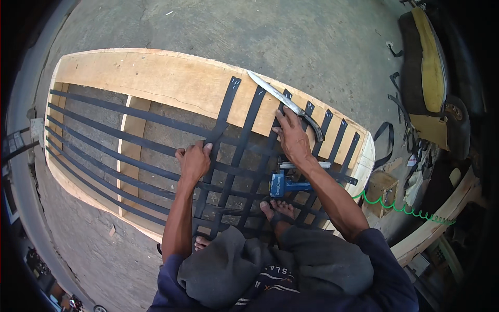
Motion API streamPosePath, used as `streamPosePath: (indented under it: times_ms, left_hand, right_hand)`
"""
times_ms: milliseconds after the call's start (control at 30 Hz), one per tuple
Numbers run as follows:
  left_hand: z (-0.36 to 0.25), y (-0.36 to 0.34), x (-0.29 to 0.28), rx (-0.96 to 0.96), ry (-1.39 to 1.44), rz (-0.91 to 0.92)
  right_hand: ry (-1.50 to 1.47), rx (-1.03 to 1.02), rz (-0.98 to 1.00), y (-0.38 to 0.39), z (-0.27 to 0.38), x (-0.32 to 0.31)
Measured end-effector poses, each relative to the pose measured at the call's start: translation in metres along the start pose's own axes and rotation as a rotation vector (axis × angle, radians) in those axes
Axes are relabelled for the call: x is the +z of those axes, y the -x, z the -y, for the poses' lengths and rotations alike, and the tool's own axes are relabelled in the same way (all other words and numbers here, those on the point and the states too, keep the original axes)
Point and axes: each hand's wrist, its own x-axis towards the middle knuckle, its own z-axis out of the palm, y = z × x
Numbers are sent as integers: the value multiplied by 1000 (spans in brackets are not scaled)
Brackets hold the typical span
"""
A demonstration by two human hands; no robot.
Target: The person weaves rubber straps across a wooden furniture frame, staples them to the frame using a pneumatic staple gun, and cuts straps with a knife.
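Centrally, your left hand [194,163] reaches forward, fingers curled at the flat black straps [227,106]; your right hand [294,135], farther forward, bends its fingers beside the long silver-bladed knife [280,95]. Whether either pinches cannot be told. The straps span the pale, curved wooden frame [140,71].

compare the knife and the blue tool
The knife is long and slim; the blue tool is chunkier. The knife lies on the pale wooden board; the blue tool is over the crossing dark straps. The knife's handle is dark; the blue tool's is blue. Both show silvery metal.
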Motion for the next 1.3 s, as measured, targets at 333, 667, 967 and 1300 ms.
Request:
streamPosePath:
  times_ms: [333,667,967,1300]
  left_hand:
    - [-17,-12,-15,-38,352,-271]
    - [-36,-116,-25,-96,213,-240]
    - [-70,-109,-41,-318,339,-173]
    - [-64,-108,-39,-397,486,-261]
  right_hand:
    - [-180,12,198,70,-10,-52]
    - [168,-43,339,175,-15,-60]
    - [417,-272,555,154,-9,-65]
    - [-338,492,703,4,88,-111]
